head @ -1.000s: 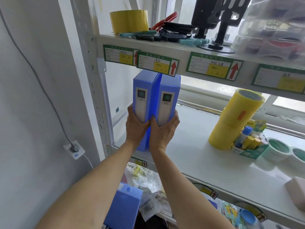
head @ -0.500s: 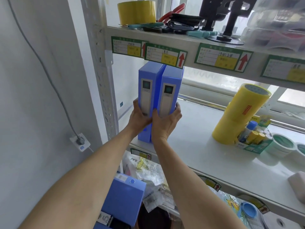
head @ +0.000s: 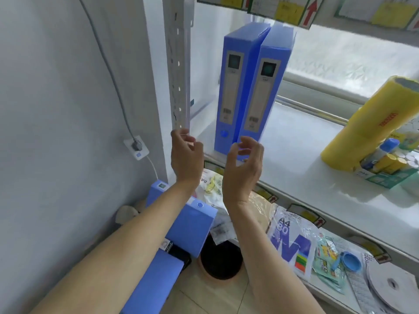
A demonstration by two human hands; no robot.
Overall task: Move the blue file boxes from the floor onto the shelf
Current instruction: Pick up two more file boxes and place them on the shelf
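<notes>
Two blue file boxes stand upright side by side at the left end of the white shelf [head: 294,155]: the left box [head: 231,87] and the right box [head: 263,94], touching each other. My left hand [head: 186,155] and my right hand [head: 243,168] hover just in front of and below them, fingers apart, holding nothing. On the floor below lie more blue file boxes: one upright-tilted [head: 190,227] and one flat [head: 156,284], partly hidden by my left forearm.
The perforated shelf post [head: 179,64] rises left of the boxes. Yellow tape rolls [head: 367,123] and a box of glue sticks [head: 385,162] sit on the shelf's right. The lower shelf holds A4 paper [head: 288,241] and packets. A wall socket [head: 136,146] is left.
Both hands have let go of the two file boxes and pulled back toward me and down. The boxes now stand on the shelf on their own; the view has tilted downward.
</notes>
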